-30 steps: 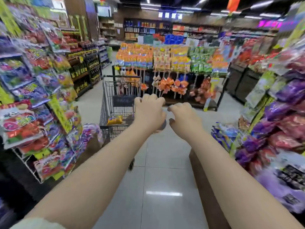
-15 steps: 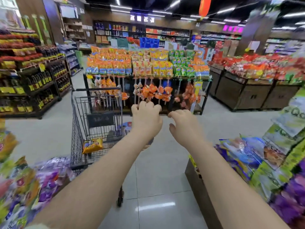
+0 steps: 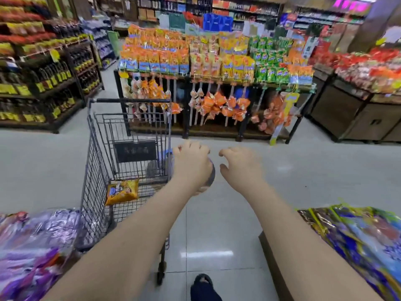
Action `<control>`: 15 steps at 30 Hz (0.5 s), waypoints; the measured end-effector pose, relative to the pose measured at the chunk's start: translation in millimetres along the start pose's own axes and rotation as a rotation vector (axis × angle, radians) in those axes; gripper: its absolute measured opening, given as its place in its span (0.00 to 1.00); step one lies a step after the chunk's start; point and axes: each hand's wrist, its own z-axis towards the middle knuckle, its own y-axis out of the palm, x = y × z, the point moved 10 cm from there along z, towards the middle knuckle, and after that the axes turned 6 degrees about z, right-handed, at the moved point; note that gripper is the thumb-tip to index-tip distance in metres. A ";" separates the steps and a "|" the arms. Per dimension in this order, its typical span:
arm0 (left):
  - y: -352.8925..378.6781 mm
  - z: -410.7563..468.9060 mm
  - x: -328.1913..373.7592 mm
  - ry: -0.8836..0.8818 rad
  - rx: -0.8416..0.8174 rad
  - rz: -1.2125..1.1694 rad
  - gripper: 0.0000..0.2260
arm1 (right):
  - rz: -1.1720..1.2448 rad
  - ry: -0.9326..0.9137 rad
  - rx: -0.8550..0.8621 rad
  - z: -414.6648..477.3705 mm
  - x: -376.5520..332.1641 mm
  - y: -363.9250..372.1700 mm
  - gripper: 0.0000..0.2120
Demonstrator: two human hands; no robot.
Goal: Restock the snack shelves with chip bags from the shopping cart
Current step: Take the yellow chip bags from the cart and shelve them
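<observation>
Now: both arms out, one chip bag down in the cart

Well, both arms are stretched forward side by side, hands near each other but not touching. The left hand [image 3: 192, 165] has its fingers curled down over a rounded grey-and-blue item [image 3: 211, 178] that peeks out beneath the palm. It is too hidden to name. The right hand [image 3: 242, 168] hangs just beside it with loosely hooked fingers, the thumb held apart, and nothing in its grasp.

Just left of the left hand stands the wire shopping cart [image 3: 95, 170], its near corner touching the left forearm's outline. Low in the basket, below and left of that hand, lies a yellow chip bag [image 3: 122, 191], flat on the wire floor with its face up.

Straight ahead of both hands, across the pale tiled floor [image 3: 217, 213], is the snack rack [image 3: 217, 61]. Orange, yellow and green bags stand packed on top, and orange packets dangle on strips underneath.

Far off to the left of the left hand run dark shelves of bottles [image 3: 50, 83] with yellow price tags. Beyond the right hand sit wooden bins [image 3: 358, 118] heaped with red packets.

Close in, purple bags [image 3: 32, 246] blur under the left elbow, and blue-and-yellow bags [image 3: 358, 240] lie beside the right forearm. A dark shoe [image 3: 204, 287] shows between the arms at the bottom edge.
</observation>
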 end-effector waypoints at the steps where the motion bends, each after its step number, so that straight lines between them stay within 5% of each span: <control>1: 13.1 18.5 -8.2 -0.023 0.008 0.001 0.13 | 0.004 -0.020 -0.005 24.1 2.3 13.5 0.14; 7: 78.9 118.6 -84.8 -0.211 -0.016 0.091 0.07 | 0.087 -0.241 0.011 161.9 -19.6 76.3 0.07; 15: 138.6 137.4 -216.6 -0.496 -0.153 0.096 0.14 | 0.156 -0.470 -0.167 265.2 -105.3 177.7 0.08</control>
